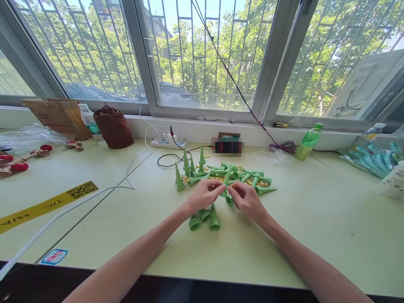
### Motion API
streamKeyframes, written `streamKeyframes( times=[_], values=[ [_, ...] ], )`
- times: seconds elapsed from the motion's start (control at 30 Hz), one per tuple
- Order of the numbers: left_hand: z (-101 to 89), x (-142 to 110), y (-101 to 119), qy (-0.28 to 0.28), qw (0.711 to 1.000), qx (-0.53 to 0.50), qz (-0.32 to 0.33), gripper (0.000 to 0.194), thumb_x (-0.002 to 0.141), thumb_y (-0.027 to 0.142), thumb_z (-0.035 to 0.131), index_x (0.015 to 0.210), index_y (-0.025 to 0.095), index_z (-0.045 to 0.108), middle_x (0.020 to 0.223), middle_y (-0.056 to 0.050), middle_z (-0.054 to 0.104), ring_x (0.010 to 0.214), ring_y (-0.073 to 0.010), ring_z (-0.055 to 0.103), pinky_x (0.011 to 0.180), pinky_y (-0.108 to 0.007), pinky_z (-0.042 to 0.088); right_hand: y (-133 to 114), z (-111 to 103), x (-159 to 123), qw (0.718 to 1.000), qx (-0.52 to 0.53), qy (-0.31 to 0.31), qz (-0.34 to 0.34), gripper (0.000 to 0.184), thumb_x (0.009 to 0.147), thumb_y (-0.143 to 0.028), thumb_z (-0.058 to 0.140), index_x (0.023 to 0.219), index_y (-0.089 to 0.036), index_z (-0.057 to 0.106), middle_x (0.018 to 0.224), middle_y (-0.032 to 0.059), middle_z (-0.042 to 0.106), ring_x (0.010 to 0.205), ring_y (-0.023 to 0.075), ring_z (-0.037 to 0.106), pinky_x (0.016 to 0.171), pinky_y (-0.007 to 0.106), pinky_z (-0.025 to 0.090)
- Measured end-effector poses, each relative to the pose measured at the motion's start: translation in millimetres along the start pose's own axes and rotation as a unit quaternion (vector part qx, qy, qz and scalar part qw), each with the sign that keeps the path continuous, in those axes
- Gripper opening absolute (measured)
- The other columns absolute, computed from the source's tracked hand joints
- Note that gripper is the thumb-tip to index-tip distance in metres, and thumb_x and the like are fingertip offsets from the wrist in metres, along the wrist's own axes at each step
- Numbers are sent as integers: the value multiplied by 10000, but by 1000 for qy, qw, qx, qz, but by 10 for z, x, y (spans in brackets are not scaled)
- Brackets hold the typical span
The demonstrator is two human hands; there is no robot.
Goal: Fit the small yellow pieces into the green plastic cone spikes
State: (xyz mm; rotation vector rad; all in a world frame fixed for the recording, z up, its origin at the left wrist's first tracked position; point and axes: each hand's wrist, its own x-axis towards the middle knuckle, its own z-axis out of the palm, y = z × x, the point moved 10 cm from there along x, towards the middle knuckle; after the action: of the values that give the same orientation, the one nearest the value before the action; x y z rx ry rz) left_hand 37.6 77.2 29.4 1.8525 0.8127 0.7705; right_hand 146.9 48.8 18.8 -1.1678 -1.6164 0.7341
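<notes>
My left hand pinches a green plastic watering spike, which stands point up just above the table. My right hand is closed at the spike's lower side, its thumb and fingertips pressed together; whatever they hold is hidden. Beyond my hands lies a pile of green spikes mixed with small yellow valves. Several spikes stand upright to the pile's left, among them a tall one with a yellow valve at its side. Nearer me, below my left hand, three loose spikes show their open threaded ends.
A power strip, a dark red device and a coiled cable lie along the back. A brown pouch stands left; a green bottle stands right. A white cable crosses the left side.
</notes>
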Motion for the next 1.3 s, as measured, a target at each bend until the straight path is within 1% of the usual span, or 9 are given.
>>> streamKeyframes(
  times=[0.17,0.33,0.53,0.67,0.83,0.93,1.07,1.2,1.3],
  values=[
    [-10,-2,-23,0,1000,5,-4,369,865,429,525,620,154,513,505,54,333,443,-64,290,426,-231,199,-30,0,-2,1000,-11,-2,-8,384,919,-457,503,643,-209,403,515,-54,363,477,110,337,470,263,253],
    [-1,-8,-63,-3,1000,-3,-22,428,850,474,532,574,165,421,514,51,312,450,-64,263,424,-236,174,-128,-14,-9,997,-67,6,-47,388,915,-428,501,617,-202,396,563,-45,317,525,113,279,496,272,221],
    [18,-4,-223,-12,995,-67,-78,455,794,548,591,598,163,447,523,56,282,446,-53,239,410,-224,136,-183,-2,-15,994,-86,-10,-64,382,923,-397,487,613,-204,375,571,-44,299,531,117,260,504,275,210],
    [13,3,-269,-5,993,-82,-87,482,765,568,619,584,167,423,521,53,287,435,-48,249,405,-221,131,-171,0,-15,995,-81,-9,-61,386,925,-404,482,610,-204,386,565,-44,302,527,118,262,501,276,210],
    [18,1,-253,4,992,-85,-89,460,780,562,613,606,168,452,509,57,288,428,-50,246,400,-218,141,-136,-10,-5,996,-74,7,-50,363,928,-413,481,639,-201,425,568,-47,323,528,115,279,500,268,226],
    [17,-4,-208,8,993,-87,-82,441,798,560,597,640,162,491,492,61,311,426,-52,248,400,-214,156,-125,-23,0,997,-60,13,-45,344,934,-432,474,683,-197,475,576,-46,351,527,114,298,496,261,244],
    [13,-12,-137,11,993,-97,-67,449,808,570,585,651,160,490,471,64,336,409,-52,268,403,-215,172,-88,-47,3,998,-41,19,-31,369,945,-483,445,721,-196,510,552,-48,378,498,113,329,474,251,271],
    [50,-17,-81,-5,994,-95,-50,456,829,586,556,675,162,488,466,64,355,394,-54,298,407,-211,178,-37,-71,10,998,-44,28,-17,411,952,-517,412,705,-201,498,496,-55,361,457,112,334,450,246,271],
    [103,-20,-40,-28,995,-88,-37,444,825,571,570,671,166,476,479,63,373,407,-58,325,410,-203,208,-22,-91,14,998,-46,38,-14,424,956,-524,397,683,-207,460,502,-51,373,458,113,346,452,246,277]
  ],
)
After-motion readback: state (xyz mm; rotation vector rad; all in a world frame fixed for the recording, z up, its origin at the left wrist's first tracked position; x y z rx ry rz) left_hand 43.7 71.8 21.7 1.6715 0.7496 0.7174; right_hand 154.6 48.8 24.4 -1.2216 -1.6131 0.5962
